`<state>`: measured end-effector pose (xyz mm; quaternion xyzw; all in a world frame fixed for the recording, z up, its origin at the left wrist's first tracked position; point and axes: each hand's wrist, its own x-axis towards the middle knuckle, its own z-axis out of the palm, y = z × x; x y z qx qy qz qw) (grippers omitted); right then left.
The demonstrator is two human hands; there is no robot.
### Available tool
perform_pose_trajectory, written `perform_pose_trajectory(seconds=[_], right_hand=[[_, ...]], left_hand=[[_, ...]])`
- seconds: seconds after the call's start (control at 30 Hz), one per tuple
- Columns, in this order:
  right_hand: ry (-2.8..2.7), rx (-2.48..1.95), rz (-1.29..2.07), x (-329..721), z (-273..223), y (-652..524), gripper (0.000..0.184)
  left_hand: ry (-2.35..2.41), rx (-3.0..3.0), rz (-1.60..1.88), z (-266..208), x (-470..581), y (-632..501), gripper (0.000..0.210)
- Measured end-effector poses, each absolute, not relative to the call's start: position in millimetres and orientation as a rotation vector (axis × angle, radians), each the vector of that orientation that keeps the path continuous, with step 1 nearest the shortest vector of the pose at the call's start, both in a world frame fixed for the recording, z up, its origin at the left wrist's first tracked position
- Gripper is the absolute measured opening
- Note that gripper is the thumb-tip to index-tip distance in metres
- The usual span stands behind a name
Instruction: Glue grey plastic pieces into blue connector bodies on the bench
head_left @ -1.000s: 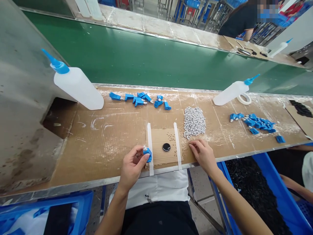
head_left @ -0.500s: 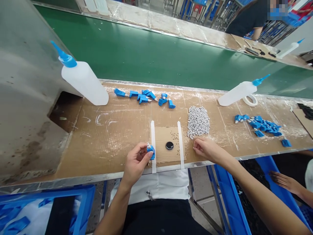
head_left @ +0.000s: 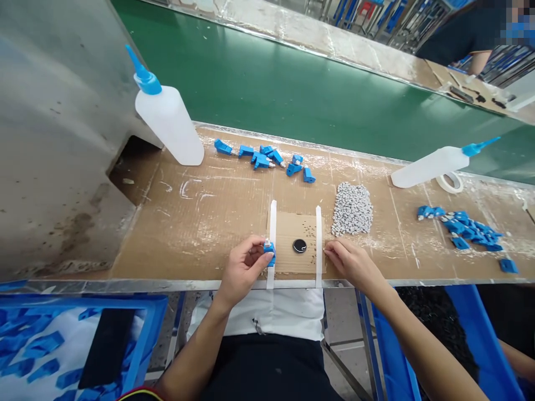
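My left hand [head_left: 246, 267] pinches a small blue plastic part [head_left: 270, 253] with a whitish piece at its top, over the left tape strip [head_left: 273, 223]. My right hand [head_left: 349, 260] is closed in a pinch by the right tape strip [head_left: 319, 234]; whatever its fingertips hold is too small to make out. Between the hands, a small round black disc [head_left: 300, 245] rests on a square of cardboard [head_left: 288, 264] with dark specks along its right side. Just beyond my right hand lies a pile of small grey pieces [head_left: 352, 209].
Several blue parts [head_left: 261, 160] lie at the back, with another heap [head_left: 472, 228] to the right. White squeeze bottles stand at left [head_left: 171, 125] and lean at right [head_left: 430, 166], by a tape roll [head_left: 450, 182]. Blue bins [head_left: 154, 306] flank me below the table edge. Another person [head_left: 455, 36] is across the green belt [head_left: 267, 94].
My right hand has moved left from the edge of the grey pile toward the right tape strip. My left hand still holds the blue part. The camera view has shifted.
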<state>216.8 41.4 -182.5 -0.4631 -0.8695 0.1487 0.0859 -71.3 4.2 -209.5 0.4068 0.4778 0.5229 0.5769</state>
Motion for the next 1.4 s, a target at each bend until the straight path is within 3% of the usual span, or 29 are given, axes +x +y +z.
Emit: perform_pose_trajectory(seconds=[0.43, 1.4], right_hand=[[-2.379, -1.434, 0.582, 181, -164, 35, 0.02], [-2.532, -1.335, 0.31, 162, -177, 34, 0.021]], left_hand=[[1.084, 0.97, 1.214, -208, -74, 3, 0.02], [1.001, 1.021, 1.264, -209, -75, 2, 0.011]])
